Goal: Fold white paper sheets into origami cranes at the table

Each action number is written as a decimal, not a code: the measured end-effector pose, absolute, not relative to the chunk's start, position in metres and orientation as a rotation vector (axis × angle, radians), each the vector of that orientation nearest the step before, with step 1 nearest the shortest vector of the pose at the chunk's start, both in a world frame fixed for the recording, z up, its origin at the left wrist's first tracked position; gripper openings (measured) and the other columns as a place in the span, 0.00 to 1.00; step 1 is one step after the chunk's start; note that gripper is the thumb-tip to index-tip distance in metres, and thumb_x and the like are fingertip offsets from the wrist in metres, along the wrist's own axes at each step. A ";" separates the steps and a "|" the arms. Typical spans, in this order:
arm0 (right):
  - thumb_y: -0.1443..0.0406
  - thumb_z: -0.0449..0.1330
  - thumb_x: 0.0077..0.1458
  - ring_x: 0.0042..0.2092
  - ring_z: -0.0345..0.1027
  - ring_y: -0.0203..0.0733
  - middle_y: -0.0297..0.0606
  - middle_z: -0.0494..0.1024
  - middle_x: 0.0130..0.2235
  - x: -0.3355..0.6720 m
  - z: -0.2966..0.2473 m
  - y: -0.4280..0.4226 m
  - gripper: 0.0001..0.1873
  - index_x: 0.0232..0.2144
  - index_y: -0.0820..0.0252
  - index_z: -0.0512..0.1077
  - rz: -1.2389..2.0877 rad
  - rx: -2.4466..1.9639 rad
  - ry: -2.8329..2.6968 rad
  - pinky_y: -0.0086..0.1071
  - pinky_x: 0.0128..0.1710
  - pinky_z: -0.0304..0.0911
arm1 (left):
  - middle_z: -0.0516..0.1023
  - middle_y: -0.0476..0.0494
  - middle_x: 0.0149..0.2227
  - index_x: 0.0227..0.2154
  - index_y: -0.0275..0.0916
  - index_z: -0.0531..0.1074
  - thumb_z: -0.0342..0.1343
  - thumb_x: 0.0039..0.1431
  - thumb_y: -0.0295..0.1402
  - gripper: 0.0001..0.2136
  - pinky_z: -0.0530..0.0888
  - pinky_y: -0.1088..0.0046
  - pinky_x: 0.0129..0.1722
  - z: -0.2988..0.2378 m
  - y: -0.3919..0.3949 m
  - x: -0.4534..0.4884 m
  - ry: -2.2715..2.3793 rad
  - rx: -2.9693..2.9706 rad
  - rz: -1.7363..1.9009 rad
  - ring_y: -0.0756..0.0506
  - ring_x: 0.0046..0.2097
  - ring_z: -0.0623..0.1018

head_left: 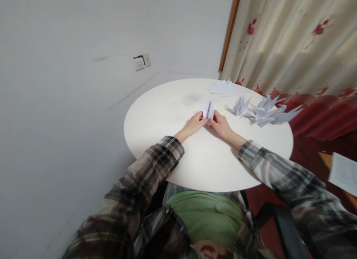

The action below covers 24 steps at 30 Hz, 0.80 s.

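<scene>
Since both ends of my feed meet at one spot, start there: left hand (194, 124) and right hand (222, 125) are close together, each pinching the lower part of a white folded paper piece (208, 108). It sits between them over the middle of the bench (156, 121), narrow tip pointing to the far edge; whether its bottom touches the surface, I can't tell from up here. Thumbs are on the near side, fingers partly hidden behind the paper. Just beyond my right hand, toward the right, one pointed paper figure (240, 106) stands alone; next to it, a cluster of paper figures (267, 112) bunches up near the right rim, overlapping, so I can't get a clean count. At the far edge, flat white paper (224, 88) lies with a small folded bit (229, 81) at its back. Bench is white and rounded, near the pale wall (69, 103), which carries a socket (138, 63). Behind the figures, a cream and red curtain (279, 39) hangs. Lower right: sheet with faint print (344, 173), too blurred for me to read, plus a black armrest (287, 229). Both forearms wear plaid sleeves (156, 158).
</scene>
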State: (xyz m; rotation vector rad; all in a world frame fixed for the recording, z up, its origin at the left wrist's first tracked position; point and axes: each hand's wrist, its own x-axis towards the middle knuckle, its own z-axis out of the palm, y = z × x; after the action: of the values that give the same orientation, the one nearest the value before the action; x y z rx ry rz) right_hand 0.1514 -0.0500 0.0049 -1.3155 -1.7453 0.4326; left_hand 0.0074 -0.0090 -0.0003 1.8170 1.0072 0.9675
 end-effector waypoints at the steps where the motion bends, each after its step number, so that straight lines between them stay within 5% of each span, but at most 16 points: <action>1: 0.58 0.50 0.52 0.27 0.62 0.39 0.33 0.69 0.25 0.151 0.005 -0.050 0.08 0.30 0.56 0.61 0.429 -1.316 -1.749 0.32 0.30 0.58 | 0.76 0.42 0.37 0.38 0.34 0.70 0.53 0.54 0.31 0.10 0.70 0.69 0.41 0.000 -0.009 0.007 1.006 1.821 0.966 0.48 0.38 0.73; 24: 0.57 0.50 0.51 0.28 0.62 0.40 0.34 0.69 0.26 0.152 0.004 -0.049 0.09 0.30 0.56 0.61 0.430 -1.319 -1.754 0.33 0.31 0.58 | 0.76 0.43 0.36 0.38 0.34 0.70 0.53 0.54 0.31 0.09 0.69 0.70 0.41 0.000 -0.009 0.008 1.021 1.809 0.965 0.48 0.37 0.72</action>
State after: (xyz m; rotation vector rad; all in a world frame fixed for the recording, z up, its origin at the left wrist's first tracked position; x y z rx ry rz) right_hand 0.1521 -0.0492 0.0045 -1.3193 -1.7538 0.4296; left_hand 0.0077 -0.0092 -0.0002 1.8088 1.0211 0.9649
